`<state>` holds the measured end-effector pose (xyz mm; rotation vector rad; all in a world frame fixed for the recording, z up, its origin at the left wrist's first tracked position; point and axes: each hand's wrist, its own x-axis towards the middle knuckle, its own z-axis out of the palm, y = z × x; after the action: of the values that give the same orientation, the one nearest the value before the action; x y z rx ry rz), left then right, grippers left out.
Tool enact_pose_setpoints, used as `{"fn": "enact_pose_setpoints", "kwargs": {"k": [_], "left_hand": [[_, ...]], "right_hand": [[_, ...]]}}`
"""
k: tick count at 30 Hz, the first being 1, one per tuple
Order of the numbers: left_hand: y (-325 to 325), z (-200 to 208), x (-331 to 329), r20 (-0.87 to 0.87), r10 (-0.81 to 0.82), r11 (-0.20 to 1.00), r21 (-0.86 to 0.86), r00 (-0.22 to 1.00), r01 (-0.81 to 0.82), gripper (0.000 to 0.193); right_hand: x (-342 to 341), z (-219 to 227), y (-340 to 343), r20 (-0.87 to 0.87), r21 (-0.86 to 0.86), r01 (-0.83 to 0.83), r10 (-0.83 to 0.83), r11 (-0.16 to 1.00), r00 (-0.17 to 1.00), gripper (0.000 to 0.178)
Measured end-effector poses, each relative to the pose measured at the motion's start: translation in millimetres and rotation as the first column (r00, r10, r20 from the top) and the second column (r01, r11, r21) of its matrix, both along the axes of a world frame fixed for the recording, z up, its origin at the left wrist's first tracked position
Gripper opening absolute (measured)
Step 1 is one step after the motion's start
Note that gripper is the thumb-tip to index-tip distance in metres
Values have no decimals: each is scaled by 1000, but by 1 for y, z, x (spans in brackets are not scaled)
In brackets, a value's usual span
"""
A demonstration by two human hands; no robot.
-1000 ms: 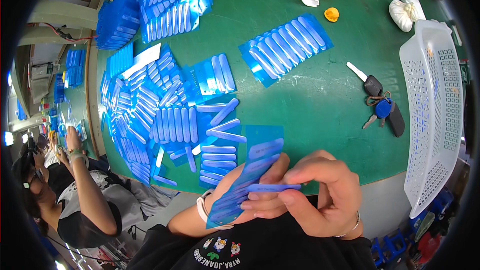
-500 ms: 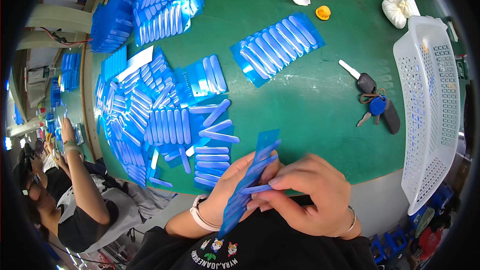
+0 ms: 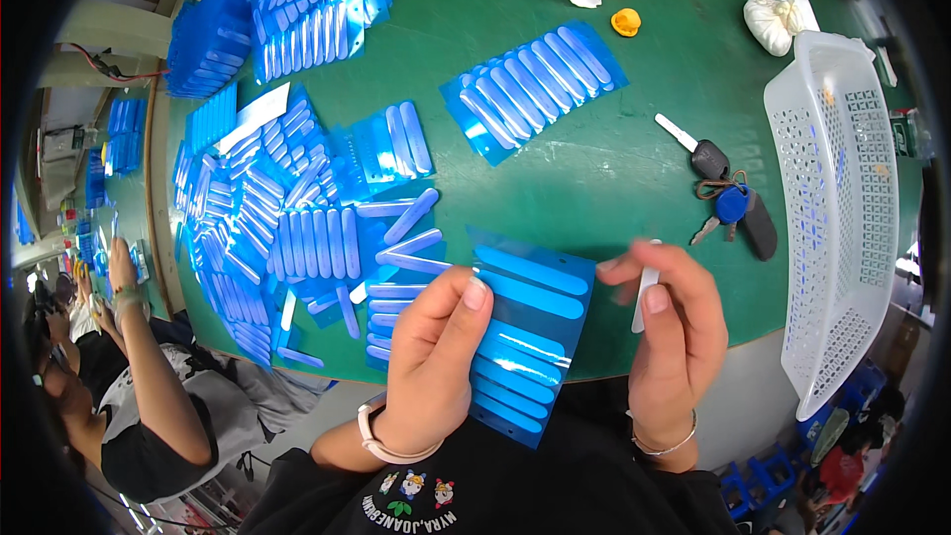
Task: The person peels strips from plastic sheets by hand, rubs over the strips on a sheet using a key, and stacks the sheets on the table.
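My left hand point(image 3: 436, 357) pinches the left edge of a blue film sheet point(image 3: 520, 381), thumb on top. Several long round-ended strips lie side by side across the sheet, with a gap between two groups of them. To the right of the sheet and apart from it, my right hand point(image 3: 686, 337) grips a narrow whitish strip point(image 3: 645, 299) between thumb and fingers. Its index finger is blurred by motion. Just beyond my left hand lies a spread heap of similar film sheets and blue strips point(image 3: 312, 243), partly hidden by that hand.
On the green table point(image 3: 555, 198) lies a filled blue sheet point(image 3: 535, 84). Keys point(image 3: 731, 200) are at right, beside a white perforated basket point(image 3: 792, 238). More sheets are stacked far left, near a blue bin point(image 3: 210, 35). A co-worker's arm point(image 3: 158, 367) is at left.
The sheet has turned from nearly edge-on to showing its broad face. My right hand has moved right, away from the sheet, with a strip in its fingers. The whole view has shifted slightly.
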<state>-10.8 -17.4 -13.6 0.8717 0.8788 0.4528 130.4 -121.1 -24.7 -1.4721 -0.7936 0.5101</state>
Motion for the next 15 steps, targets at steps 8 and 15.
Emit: {"fn": "enact_pose_setpoints", "kwargs": {"k": [8,15], "left_hand": [[-2,2,-3,61,-33,982,188,998,21,20],[1,1,-1,95,-74,987,153,993,58,17]], "right_hand": [[-5,9,9,-326,-79,57,-80,995,942,37],[-4,4,11,-454,56,10,16,998,891,52]]}}
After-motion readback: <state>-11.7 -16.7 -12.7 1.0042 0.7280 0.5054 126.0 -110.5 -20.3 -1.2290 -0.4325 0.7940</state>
